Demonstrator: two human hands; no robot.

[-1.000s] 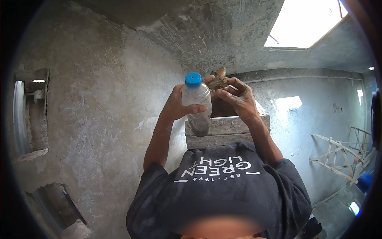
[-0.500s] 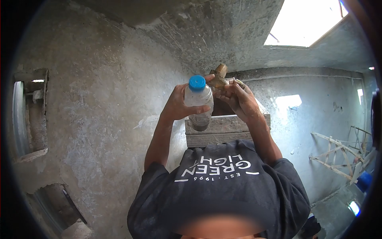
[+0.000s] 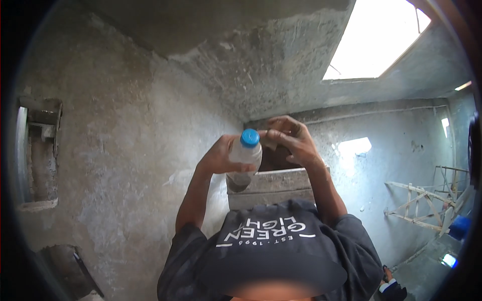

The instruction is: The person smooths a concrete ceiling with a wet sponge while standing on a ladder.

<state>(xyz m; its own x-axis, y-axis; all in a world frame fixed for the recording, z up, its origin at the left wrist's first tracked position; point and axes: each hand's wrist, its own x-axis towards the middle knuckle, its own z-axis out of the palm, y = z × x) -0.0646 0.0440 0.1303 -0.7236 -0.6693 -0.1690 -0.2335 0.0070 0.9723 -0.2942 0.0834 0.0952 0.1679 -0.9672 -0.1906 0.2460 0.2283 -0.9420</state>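
My left hand is wrapped round a clear plastic bottle with a blue cap. The bottle stands roughly upright, cap towards me, with greyish contents near its bottom. My right hand is just right of the bottle, its fingers bent and pressed together beside the left fingertips. A small pale piece shows below those fingers, too blurred to make out.
Wooden boards lie below my hands, in front of my dark shirt. Rough plastered walls surround me. A wooden frame and a blue container are at the right. Part of another person shows at lower right.
Both hands and the bottle sit lower in the view, which has tilted. The brown angular piece that stood up between my hands no longer shows clearly. My right fingers have shifted over towards the left hand.
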